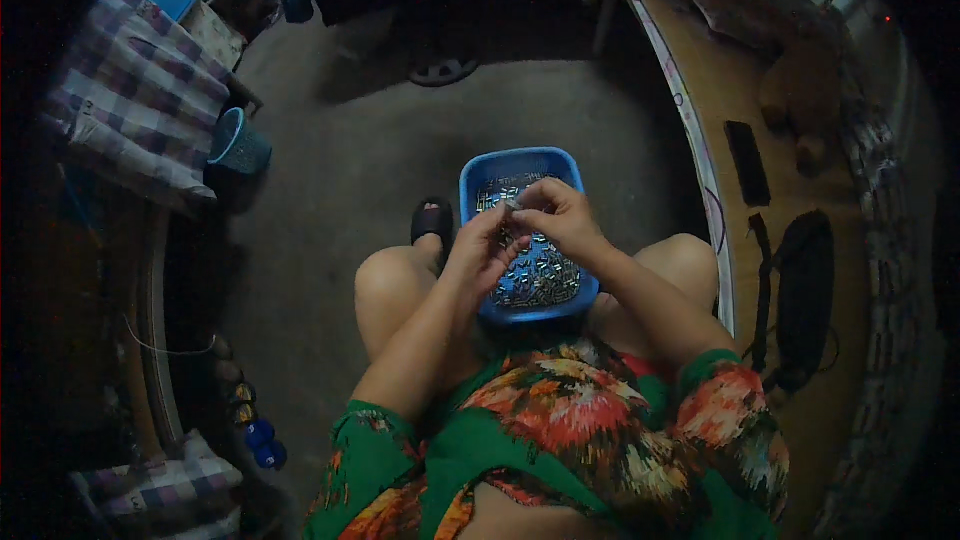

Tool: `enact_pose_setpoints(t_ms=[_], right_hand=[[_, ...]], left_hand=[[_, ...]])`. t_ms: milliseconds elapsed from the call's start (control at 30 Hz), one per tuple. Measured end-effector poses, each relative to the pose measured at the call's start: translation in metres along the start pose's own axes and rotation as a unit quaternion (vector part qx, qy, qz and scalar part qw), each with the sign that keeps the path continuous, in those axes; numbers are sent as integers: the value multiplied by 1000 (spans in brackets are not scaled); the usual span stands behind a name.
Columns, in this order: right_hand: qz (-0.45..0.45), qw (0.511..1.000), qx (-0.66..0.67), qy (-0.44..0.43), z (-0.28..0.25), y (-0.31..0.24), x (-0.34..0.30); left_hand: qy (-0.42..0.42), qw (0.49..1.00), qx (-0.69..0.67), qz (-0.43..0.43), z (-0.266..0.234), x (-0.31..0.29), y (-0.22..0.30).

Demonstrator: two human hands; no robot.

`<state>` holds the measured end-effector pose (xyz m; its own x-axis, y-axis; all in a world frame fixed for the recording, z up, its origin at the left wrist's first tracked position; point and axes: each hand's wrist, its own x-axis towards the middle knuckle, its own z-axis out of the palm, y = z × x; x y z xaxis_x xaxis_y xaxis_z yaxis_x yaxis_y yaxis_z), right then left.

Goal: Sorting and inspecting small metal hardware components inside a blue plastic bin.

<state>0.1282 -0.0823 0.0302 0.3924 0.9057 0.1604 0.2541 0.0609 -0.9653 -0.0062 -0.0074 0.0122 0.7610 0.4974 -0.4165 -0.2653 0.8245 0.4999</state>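
Observation:
Over a blue plastic basket (469, 180), my two hands meet with their fingertips close together. My left hand (484, 252) is closed in a pinch on a small metal piece (512, 206), too small to name. From the right, my right hand (560, 217) pinches at the same piece with thumb and forefinger. Many small shiny metal cylinders (545, 285) lie loose in the basket, thickest at its near end and far end. Blue mesh floor shows between them. The basket sits between my knees, and my hands hide part of its middle.
On the right runs a wooden bench (745, 270) bearing a black remote-like bar (747, 162) and a black bag (805, 290). A blue wastebasket (240, 143) stands at left beside checked cloth (140, 90). My black slipper (431, 222) rests left of the basket.

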Motion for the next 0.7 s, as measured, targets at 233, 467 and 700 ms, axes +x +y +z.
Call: enact_pose_setpoints(t_ms=[233, 467, 700], right_hand=[[115, 971, 192, -87, -4, 4, 12], [70, 913, -382, -121, 12, 78, 15], [-47, 844, -512, -149, 40, 78, -6]], left_hand=[[24, 999, -43, -5, -2, -3, 12], [26, 997, -34, 64, -5, 1, 27], [18, 996, -33, 75, -4, -1, 35]])
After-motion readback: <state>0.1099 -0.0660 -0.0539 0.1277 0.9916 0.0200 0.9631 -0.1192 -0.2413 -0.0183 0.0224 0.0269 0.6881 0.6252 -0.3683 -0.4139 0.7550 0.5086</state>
